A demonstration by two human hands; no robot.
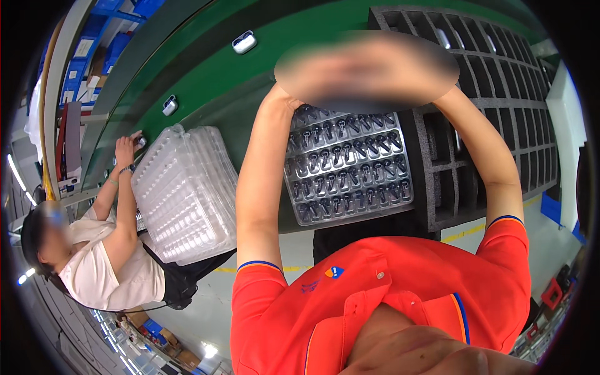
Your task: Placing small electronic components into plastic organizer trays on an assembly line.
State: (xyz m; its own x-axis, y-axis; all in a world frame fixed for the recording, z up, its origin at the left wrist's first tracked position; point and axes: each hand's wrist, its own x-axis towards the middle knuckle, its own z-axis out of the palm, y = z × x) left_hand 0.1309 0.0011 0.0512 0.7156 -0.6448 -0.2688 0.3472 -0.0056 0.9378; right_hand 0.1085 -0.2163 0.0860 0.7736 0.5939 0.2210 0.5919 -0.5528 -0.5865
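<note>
My left hand (309,70) and my right hand (415,62) are close together above the far end of a clear plastic tray (350,219). A blurred patch covers both hands, so their fingers and anything between them cannot be made out. Rows of dark, stemmed earbuds (337,154) sit in the tray's pockets below my forearms. Under my right forearm and beside the tray lies a black foam tray (420,156) divided into deep cells. A few cells in the foam at the far right hold a silvery-white case (444,39).
A green conveyor belt (206,65) runs along the far side, carrying a white case (244,42) and another case (170,105). Stacked clear trays (181,200) stand at left. Beyond them, a person in a white top (106,269) reaches to the belt, a small thing in hand.
</note>
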